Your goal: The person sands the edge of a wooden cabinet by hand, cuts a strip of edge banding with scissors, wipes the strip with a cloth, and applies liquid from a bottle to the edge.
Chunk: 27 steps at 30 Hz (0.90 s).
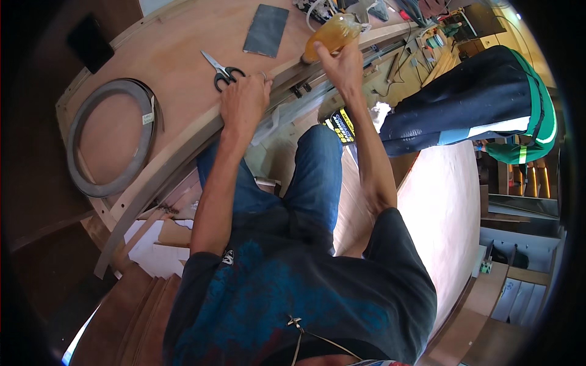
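A clear plastic bottle of amber liquid (332, 36) is in my right hand (343, 68), tilted with its lower end close to the edge of a curved wooden panel (183, 46). My left hand (244, 100) is closed over that edge, its fingers curled; what lies under them is partly hidden. Just beyond my left fingers lie scissors with black handles (223, 73), blades pointing away to the left. A grey edging strip (137, 210) follows the panel's near edge, its loose end hanging at the lower left.
A coiled roll of grey edging (76, 149) lies on the panel's left, and a dark rectangular sheet (266, 30) farther back. A tin with a black and yellow label (343, 127) stands beyond my knee. At the right, another person in dark trousers (470, 91) and a green top bends over.
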{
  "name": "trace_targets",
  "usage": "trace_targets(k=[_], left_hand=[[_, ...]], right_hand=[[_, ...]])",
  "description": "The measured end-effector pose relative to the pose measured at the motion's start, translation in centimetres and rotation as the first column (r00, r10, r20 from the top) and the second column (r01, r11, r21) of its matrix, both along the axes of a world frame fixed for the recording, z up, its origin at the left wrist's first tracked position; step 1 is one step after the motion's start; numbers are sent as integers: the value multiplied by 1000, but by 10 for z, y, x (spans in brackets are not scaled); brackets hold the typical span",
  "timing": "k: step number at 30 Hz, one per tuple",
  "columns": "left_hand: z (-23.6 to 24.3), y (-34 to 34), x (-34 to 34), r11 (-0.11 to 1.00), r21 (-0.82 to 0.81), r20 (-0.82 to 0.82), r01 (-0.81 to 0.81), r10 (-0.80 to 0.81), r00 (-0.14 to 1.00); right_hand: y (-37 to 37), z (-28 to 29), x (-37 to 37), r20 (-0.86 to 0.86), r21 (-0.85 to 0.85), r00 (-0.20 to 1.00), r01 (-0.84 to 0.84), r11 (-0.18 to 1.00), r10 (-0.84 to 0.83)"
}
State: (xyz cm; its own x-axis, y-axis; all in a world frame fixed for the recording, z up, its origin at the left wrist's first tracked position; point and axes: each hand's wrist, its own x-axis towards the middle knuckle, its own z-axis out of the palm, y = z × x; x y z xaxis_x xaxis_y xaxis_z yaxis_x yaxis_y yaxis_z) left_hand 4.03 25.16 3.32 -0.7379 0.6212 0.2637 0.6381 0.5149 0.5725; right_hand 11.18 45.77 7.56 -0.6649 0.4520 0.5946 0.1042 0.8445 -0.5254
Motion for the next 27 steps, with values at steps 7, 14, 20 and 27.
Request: trace_targets(k=[7, 14, 20, 27], left_hand=[[0, 2, -2, 999, -45, -1, -30, 30, 1000], [-1, -1, -1, 999, -44, -27, -30, 29, 999], [2, 2, 0, 999, -7, 1, -34, 34, 999], [-2, 3, -2, 999, -24, 7, -29, 29, 1000]], right_hand=[[-10, 1, -6, 13, 13, 999, 47, 999, -47], [-25, -1, 3, 54, -42, 998, -38, 998, 40], [-24, -6, -6, -18, -20, 998, -54, 998, 53], [-16, -3, 8, -26, -57, 1000, -5, 998, 4]])
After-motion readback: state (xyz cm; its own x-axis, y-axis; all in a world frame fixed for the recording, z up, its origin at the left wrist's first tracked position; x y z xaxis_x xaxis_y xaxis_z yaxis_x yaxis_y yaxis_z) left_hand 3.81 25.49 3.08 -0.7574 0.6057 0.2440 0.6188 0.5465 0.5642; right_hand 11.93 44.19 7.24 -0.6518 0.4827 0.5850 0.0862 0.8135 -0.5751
